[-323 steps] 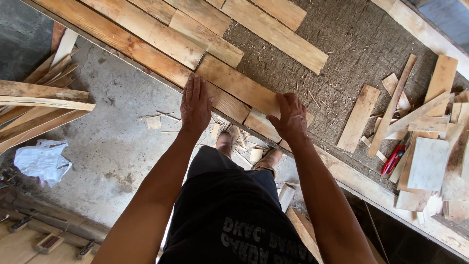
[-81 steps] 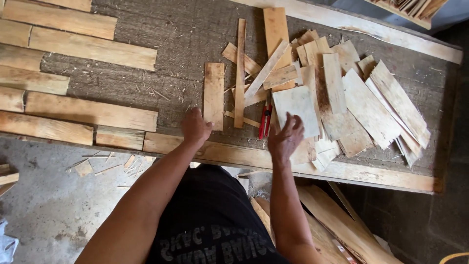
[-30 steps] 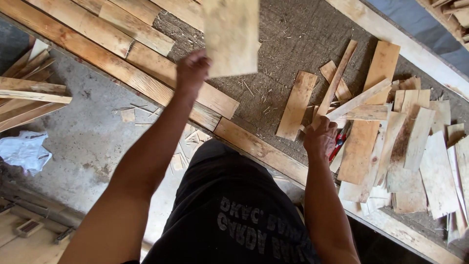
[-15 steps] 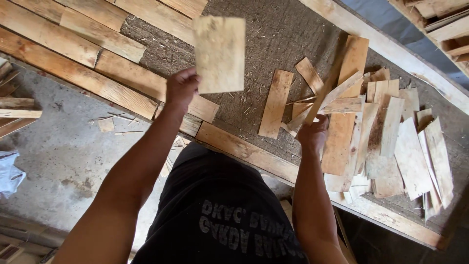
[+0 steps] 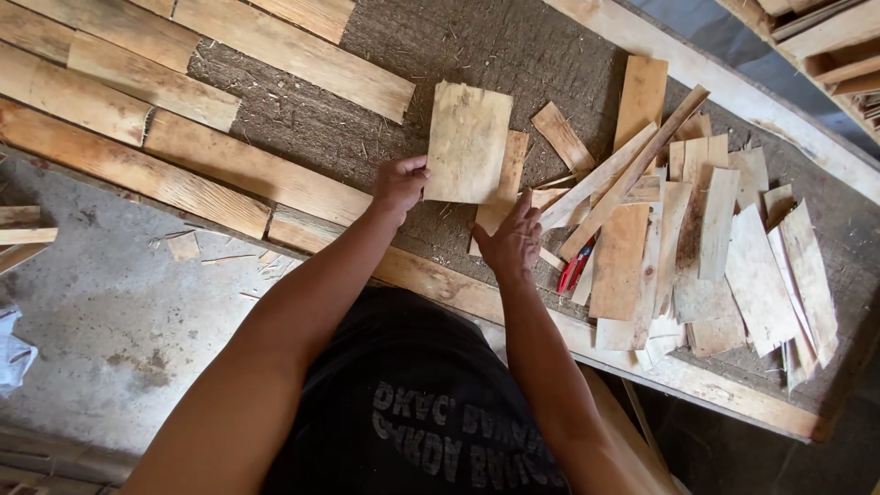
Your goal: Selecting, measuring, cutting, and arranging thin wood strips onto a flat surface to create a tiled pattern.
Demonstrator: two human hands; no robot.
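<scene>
My left hand (image 5: pixel 400 185) grips a flat rectangular piece of thin wood (image 5: pixel 468 142) by its lower left corner and holds it above the rough brown bench top (image 5: pixel 458 46). My right hand (image 5: pixel 513 240) rests on a narrower wood strip (image 5: pixel 503 183) lying under that piece, fingers spread on it. Just right of my right hand lies a red-handled tool (image 5: pixel 575 267), partly covered by wood scraps. A heap of thin wood offcuts (image 5: pixel 706 247) spreads to the right.
Long planks (image 5: pixel 165 128) lie in rows at the bench's left. A wooden rail (image 5: pixel 513 307) runs along the near edge. Below is a concrete floor (image 5: pixel 119 312) with small scraps, a white rag (image 5: pixel 14 348) and stacked timber (image 5: pixel 825 37) at the top right.
The wood piece in my left hand has come right and lower, toward the offcut heap. My right hand now lies flat on the narrow strip.
</scene>
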